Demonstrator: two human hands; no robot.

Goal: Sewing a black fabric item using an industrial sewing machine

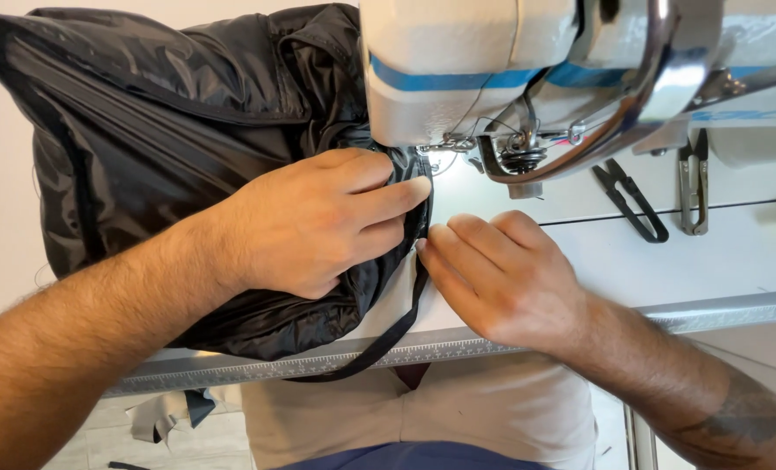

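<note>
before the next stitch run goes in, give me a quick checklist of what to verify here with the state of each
1. Left hand flat on the black fabric, pressing it down beside the sewing machine head: ok.
2. Right hand fingertips at the fabric edge, on the black strap: ok.
3. Fingers clear of the needle: cannot tell, the needle point is hidden behind the left hand's fingertips.
4. Strap tail free: not ok, it hangs over the table edge.
5. Thread snips and metal clippers lying away from the seam: ok.
6. Fabric bulk unbunched: not ok, it piles up left of the machine.
</note>
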